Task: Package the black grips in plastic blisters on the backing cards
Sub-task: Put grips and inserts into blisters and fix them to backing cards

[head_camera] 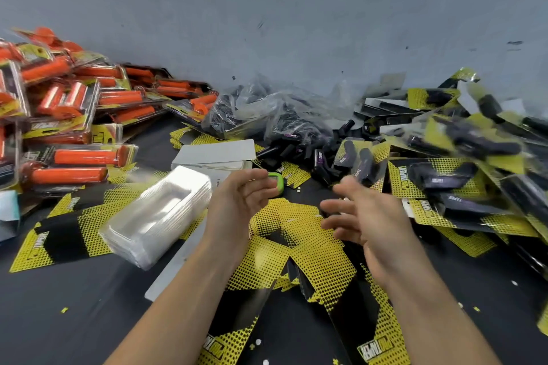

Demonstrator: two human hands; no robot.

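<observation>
Filling the lower frame: dark tabletop [74, 320], grey wall [296, 9] behind. Upper left, heap of packed orange grips [74, 104]. Right edge, similar heap of packed black grips [459, 163], blurred in part. Centre back, crumpled clear bag [261, 109] against the wall, with loose black grips [296, 151] spilling just below it. Lower centre, yellow-and-black backing cards [305, 252] fanned flat, overlapping, under both forearms. Left of centre, nested stack of clear blisters [154, 216] lying tilted over more cards. Just behind it, short stack of white cards [216, 154]. Left hand [240, 201] raised above the backing cards, fingers loosely curled, holding nothing. Right hand [364, 216] beside it, motion-blurred, fingers spread wide, also empty. Small green object [275, 182] just beyond the left fingertips; contact impossible to tell.
</observation>
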